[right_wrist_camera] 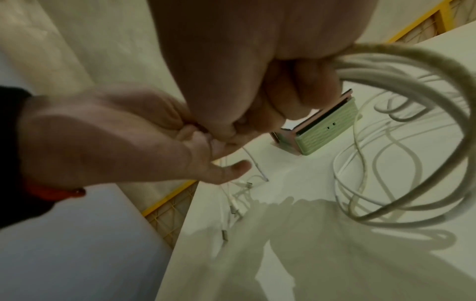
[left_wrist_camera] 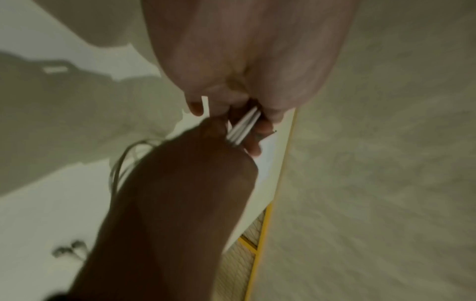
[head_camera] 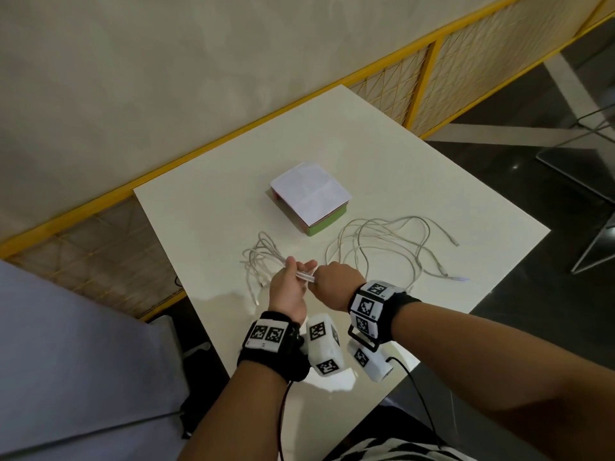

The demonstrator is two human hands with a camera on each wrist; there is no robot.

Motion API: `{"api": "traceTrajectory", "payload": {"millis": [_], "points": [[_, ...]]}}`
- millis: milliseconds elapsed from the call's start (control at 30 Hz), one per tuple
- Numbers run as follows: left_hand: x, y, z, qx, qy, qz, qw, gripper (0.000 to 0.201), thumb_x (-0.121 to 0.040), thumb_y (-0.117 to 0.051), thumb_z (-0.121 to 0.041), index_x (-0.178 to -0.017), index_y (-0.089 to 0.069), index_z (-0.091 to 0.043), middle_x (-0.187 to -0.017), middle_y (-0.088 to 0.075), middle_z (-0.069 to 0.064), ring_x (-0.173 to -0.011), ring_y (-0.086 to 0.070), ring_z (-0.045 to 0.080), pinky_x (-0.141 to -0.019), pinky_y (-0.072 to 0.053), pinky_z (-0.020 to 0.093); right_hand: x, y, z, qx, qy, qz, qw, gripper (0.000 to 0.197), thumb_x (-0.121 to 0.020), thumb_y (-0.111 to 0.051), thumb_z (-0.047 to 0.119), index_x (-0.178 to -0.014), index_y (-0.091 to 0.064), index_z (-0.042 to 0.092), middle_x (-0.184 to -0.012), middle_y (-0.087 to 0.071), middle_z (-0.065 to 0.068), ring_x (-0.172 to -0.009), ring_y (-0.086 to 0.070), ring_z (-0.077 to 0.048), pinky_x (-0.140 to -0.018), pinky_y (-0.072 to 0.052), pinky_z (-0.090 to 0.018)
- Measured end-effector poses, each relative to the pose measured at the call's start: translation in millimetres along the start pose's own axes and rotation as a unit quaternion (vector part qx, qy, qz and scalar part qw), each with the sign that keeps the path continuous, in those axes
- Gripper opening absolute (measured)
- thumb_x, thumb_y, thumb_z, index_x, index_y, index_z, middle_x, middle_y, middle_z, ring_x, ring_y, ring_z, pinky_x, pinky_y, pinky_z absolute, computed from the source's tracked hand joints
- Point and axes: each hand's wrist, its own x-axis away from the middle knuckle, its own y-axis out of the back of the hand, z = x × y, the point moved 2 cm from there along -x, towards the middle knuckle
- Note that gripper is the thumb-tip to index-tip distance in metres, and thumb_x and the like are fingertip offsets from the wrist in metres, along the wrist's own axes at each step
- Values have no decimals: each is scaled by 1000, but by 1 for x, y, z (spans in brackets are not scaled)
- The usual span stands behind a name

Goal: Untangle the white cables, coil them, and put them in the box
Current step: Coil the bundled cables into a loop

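Observation:
A short bundle of white cable strands (head_camera: 306,277) (left_wrist_camera: 243,128) runs taut between my two hands above the near part of the table. My left hand (head_camera: 297,273) (left_wrist_camera: 231,110) pinches one end; loose loops (head_camera: 263,257) trail from it to the left. My right hand (head_camera: 332,284) (right_wrist_camera: 257,114) is a fist round the other end, with large cable loops (head_camera: 392,247) (right_wrist_camera: 412,85) spreading to its right. The box (head_camera: 309,197) (right_wrist_camera: 327,126), green-sided under a white paper lid, sits behind the hands. The right fingers are hidden in the head view.
The white table (head_camera: 399,154) has a yellow mesh railing (head_camera: 422,78) and a wall behind it. Cable plugs (head_camera: 446,272) lie near the table's right edge. A grey surface (head_camera: 66,344) is at my left and a metal chair frame (head_camera: 585,134) stands on the dark floor at right.

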Motion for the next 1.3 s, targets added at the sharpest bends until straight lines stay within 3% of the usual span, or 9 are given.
{"api": "traceTrajectory", "payload": {"millis": [100, 267, 533, 633, 700, 867, 1067, 1200, 1300], "points": [[2, -4, -11, 122, -28, -49, 991, 38, -102, -38, -25, -66, -41, -12, -53, -45, 2, -42, -55, 13, -77, -48, 33, 1, 3, -6, -7, 13, -18, 1000, 33, -92, -38, 34, -96, -58, 9, -82, -61, -11, -76, -60, -32, -62, -43, -34], [-12, 12, -39, 192, -27, -100, 976, 37, -99, -28, -18, -61, -30, -16, -34, -22, -6, -26, -20, 9, -35, -26, 13, 11, -1, -18, -45, 19, 6, 999, 32, -90, -42, 35, -67, -48, 14, -61, -45, -3, -67, -50, -31, -59, -37, -33], [-31, 63, -86, 260, -89, -156, 949, 33, -92, -22, -7, -61, -28, -17, -34, -22, -6, -27, -18, 12, -35, -22, 11, 14, 6, -76, -3, -21, -23, 1000, 42, -96, -36, 39, -94, -64, 8, -94, -66, -17, -76, -57, -33, -63, -39, -32], [-27, 51, -77, 300, -101, -102, 943, 38, -99, -32, -26, -63, -37, -16, -41, -37, -4, -38, -40, 14, -52, -42, 25, 9, 6, -80, -3, -26, -37, 999, 45, -98, -33, 39, -93, -63, 6, -95, -66, -20, -86, -62, -36, -63, -38, -33], [-27, 49, -71, 264, -94, -32, 959, 42, -97, -32, -48, -74, -48, -17, -70, -58, 1, -75, -62, 20, -81, -43, 39, 7, 9, -84, -7, -28, -48, 998, 45, -97, -33, 39, -94, -63, 6, -96, -66, -22, -87, -62, -38, -63, -37, -33], [-28, 48, -32, 243, -4, 47, 969, 83, -73, -43, -79, -124, -51, -15, -126, -58, 9, -118, -55, 31, -97, -28, 67, 2, 21, -81, -53, -53, -78, 994, 46, -98, -32, 39, -78, -57, 7, -78, -55, -16, -75, -57, -37, -61, -34, -33], [-14, 38, 4, 272, 94, 122, 950, 137, -45, -41, -88, -147, -21, 2, -149, -37, 18, -142, -27, 30, -106, -15, 68, -12, 34, -73, -114, -92, -86, 985, 42, -97, -33, 33, -60, -39, 13, -62, -43, -5, -67, -48, -31, -60, -34, -32], [1, 4, 20, 98, 103, 155, 978, 98, -80, -10, -76, -147, -26, -7, -154, -32, 8, -144, -24, 25, -113, -14, 59, -14, 36, -59, -99, -87, -83, 988, 34, -97, -35, 31, -80, -53, 7, -77, -49, -10, -69, -47, -30, -63, -36, -32], [4, -23, 14, -6, 48, 134, 990, 68, -94, -25, -58, -144, -35, -14, -148, -39, 2, -139, -33, 20, -114, -23, 49, -10, 28, -45, -51, -65, -61, 995, 37, -97, -36, 32, -96, -61, 4, -82, -57, -13, -72, -55, -33, -62, -39, -33]]}}
